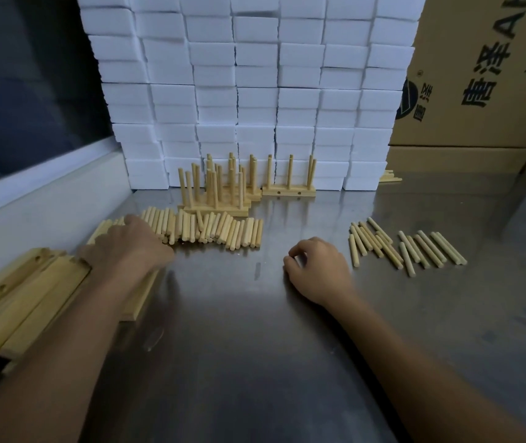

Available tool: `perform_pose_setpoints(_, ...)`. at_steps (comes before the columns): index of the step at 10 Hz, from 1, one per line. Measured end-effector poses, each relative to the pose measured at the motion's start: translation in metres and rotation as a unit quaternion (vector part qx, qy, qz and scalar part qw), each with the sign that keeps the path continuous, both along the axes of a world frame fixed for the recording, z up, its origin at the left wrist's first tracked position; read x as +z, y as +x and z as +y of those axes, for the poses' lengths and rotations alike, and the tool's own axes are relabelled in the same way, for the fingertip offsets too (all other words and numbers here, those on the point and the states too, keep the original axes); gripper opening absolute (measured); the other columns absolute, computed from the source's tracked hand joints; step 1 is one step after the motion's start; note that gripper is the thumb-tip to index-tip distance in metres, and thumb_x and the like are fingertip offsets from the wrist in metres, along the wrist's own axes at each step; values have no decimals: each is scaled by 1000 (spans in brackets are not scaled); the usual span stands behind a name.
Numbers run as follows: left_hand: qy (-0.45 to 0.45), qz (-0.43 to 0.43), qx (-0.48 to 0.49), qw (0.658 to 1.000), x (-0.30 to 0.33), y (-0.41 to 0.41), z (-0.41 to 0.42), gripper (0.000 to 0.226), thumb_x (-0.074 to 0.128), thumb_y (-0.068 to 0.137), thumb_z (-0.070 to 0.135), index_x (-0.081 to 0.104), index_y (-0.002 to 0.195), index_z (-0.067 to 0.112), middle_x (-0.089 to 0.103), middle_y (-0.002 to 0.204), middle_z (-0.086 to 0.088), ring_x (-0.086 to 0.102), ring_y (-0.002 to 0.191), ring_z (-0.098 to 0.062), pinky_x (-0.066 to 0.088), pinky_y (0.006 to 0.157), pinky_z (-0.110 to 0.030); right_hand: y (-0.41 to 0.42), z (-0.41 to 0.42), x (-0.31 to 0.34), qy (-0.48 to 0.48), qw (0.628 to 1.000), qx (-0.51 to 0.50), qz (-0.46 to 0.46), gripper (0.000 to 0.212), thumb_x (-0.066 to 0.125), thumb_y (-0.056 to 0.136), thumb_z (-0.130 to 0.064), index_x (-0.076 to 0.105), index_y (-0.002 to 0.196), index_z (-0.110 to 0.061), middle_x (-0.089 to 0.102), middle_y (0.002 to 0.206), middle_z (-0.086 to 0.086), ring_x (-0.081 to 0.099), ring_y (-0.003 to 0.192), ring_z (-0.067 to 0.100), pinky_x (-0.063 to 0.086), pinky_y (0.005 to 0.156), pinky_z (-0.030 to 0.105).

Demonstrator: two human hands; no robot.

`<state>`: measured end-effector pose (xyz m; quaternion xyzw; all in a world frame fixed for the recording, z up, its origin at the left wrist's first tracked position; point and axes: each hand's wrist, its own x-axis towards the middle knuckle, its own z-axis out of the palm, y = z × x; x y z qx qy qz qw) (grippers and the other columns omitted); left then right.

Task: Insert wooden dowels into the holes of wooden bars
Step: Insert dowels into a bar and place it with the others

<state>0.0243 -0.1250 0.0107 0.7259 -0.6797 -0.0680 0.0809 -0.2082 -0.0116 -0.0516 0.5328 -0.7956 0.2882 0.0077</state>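
left hand (130,247) on wooden bar (142,292), right hand (317,270) resting on table (239,346)

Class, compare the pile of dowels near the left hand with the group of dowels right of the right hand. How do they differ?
The left pile of dowels is larger and tightly packed, partly stacked; the right group of dowels is smaller and spread loosely. The left pile lies before the finished bars; the right group lies alone on bare table. Both are light wood, lying flat.

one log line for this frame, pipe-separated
left hand on wooden bar beside dowel pile | right hand empty, resting on table | finished bars at back
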Motion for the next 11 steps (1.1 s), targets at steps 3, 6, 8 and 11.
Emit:
perform_pose_setpoints(3,-18,77,-90,993,-2,-6,-3,28,67,86,35,56,85,10,63,85,-10,58,76,-27,39,60,-31,0,1,1,2,1000,-5,-10,24,57,93,-37,69,106,-21,63,109,-1,56,98,18,49,90,40)
perform_pose_setpoints(6,-41,120,-80,989,-1,-7,-4,10,65,89,14,64,79,14,66,92,-8,60,90,-33,48,92,-47,1,1,2,9,1000,2,-17,24,57,93,-37,69,107,-21,63,109,-1,55,98,17,49,92,41)
perform_pose_setpoints(8,-171,202,-121,957,0,-18,2,16,65,90,11,61,78,20,58,78,3,49,66,-9,31,51,-24,1,2,3,9,1000,2,-16,24,57,93,-36,69,107,-21,63,110,-1,55,99,17,49,93,41)
perform_pose_setpoints(11,-51,530,-191,825,9,-38,20,36,71,83,-2,68,107,25,59,107,8,69,80,-24,55,52,-27,2,1,3,17,1000,-3,-17,23,58,93,-37,69,106,-22,62,110,-1,56,98,17,50,92,42)
